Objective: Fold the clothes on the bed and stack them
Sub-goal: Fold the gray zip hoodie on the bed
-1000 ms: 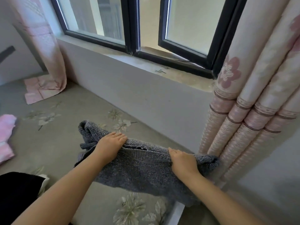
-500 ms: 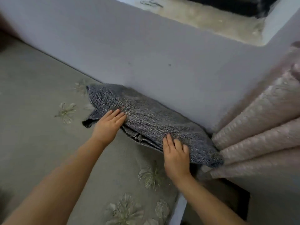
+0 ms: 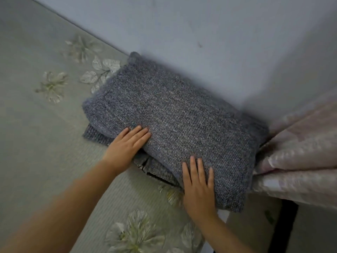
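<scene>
Grey-green bedding [image 3: 45,143] printed with pale flowers ran up to a plain grey wall [image 3: 218,33], and the corner where they met was where you had your work. A folded blue-grey knitted sweater [image 3: 173,121] lay there on the bed, its far edge against the wall and its right end touching the pink patterned curtain [image 3: 300,152]. It sat doubled over itself, with lower layers showing along the near edge.

Your left hand [image 3: 125,148] rested flat on the near left part of the sweater, fingers straight and close together, gripping nothing. Your right hand [image 3: 198,189] lay the same way on the near right corner, fingers extended and slightly spread, pressing down rather than holding.

By my reading you were at the placing and flattening step for this garment: the folding looked done, and the hands were settling the bundle. The next move called for lifting both palms off without dragging the top layer, since the loose knit could slide and open. No other garment showed in this view, so I could not tell what was left to fold.
</scene>
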